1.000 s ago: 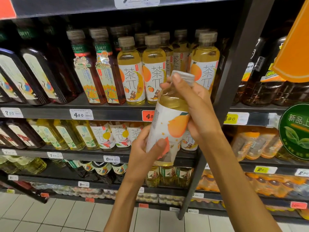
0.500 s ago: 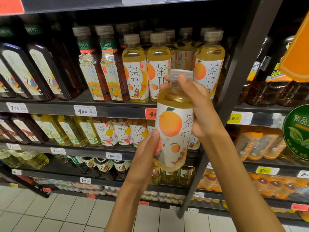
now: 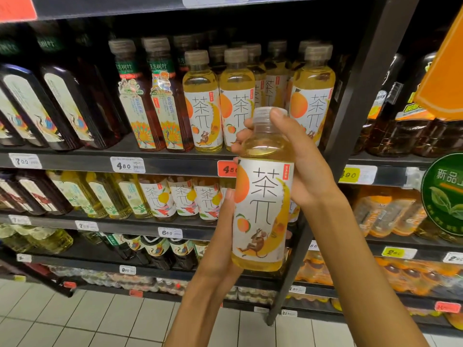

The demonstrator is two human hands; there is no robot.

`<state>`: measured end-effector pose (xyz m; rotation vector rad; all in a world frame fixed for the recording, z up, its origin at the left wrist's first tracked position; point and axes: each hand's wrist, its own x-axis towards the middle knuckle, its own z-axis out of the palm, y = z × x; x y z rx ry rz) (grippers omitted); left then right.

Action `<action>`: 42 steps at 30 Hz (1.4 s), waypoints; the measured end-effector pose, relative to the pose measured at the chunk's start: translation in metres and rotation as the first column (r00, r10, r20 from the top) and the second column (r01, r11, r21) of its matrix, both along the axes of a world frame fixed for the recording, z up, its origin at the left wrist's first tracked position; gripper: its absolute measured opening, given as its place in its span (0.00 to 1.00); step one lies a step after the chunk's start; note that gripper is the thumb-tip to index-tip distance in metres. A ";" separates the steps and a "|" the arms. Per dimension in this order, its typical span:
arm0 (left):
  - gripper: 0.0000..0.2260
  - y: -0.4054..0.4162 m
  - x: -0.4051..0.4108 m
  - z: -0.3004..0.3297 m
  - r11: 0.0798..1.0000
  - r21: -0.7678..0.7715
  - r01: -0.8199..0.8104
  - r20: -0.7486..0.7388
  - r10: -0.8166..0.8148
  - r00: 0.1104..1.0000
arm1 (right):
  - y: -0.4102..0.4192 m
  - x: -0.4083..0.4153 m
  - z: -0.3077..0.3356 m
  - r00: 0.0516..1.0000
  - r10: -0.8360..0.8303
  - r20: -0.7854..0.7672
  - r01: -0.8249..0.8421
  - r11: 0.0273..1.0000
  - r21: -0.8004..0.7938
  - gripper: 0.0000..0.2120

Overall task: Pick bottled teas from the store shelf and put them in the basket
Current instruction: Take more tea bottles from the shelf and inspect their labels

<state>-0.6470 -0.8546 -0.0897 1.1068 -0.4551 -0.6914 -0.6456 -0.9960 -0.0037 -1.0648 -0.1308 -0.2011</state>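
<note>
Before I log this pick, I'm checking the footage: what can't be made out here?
Head view only:
- Basket: not in view.
- Held tea bottle: back hidden; left hand covers its lower left side.
- Red price tag: last digit behind the bottle.
- Small label print: blurred.

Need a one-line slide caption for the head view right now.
Both hands, left hand low and right hand near the cap, hold a yellow bottled tea upright before the store shelf.

I hold a tea bottle (image 3: 263,196) before the shelf (image 3: 162,166); my left hand (image 3: 220,246) at seven o'clock, right hand (image 3: 300,159) at two (shelved bottles (image 3: 235,96) behind).
</note>
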 end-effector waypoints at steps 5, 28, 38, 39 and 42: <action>0.22 0.000 0.007 0.000 0.985 0.049 -0.168 0.106 0.162 0.981 | 0.007 -0.005 0.000 0.967 -0.255 -0.007 0.250 0.951 -0.183 0.15; 0.22 0.000 0.002 -0.003 0.993 0.058 -0.105 0.112 0.099 0.989 | 0.009 -0.010 0.003 0.962 -0.273 0.012 0.267 0.931 -0.249 0.13; 0.30 -0.006 -0.005 -0.003 0.996 -0.084 0.040 -0.095 -0.048 0.994 | 0.000 -0.005 0.001 0.997 -0.082 -0.018 0.077 0.981 -0.177 0.14; 0.30 -0.006 -0.004 -0.004 0.995 -0.086 0.053 -0.097 -0.062 0.993 | 0.001 -0.005 -0.001 0.996 -0.084 -0.019 0.081 0.986 -0.149 0.13; 0.29 -0.005 -0.001 -0.004 0.985 -0.120 0.125 -0.146 -0.142 0.979 | -0.001 -0.005 0.000 0.999 -0.045 -0.029 0.043 0.996 -0.081 0.13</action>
